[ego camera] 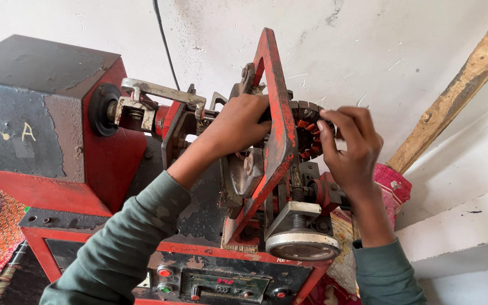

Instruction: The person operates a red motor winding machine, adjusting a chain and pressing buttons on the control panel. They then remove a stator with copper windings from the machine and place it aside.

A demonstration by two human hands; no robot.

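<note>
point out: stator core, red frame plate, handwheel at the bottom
stator core (pixel 307 131), head view, on the copper-wound teeth between the hands
red frame plate (pixel 278 121), head view, on its upright right bar
handwheel (pixel 302 245), head view, on its round grey face

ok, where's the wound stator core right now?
Head view, right of centre: the stator core sits on the machine just right of the red frame plate, pinched by the right hand, with the left hand left of the plate.

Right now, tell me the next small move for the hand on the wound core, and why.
Probably a slight turn of the wound core with the right hand: its fingertips pinch the core's rim behind the red frame, while the left hand braces the machine's other side.
</note>
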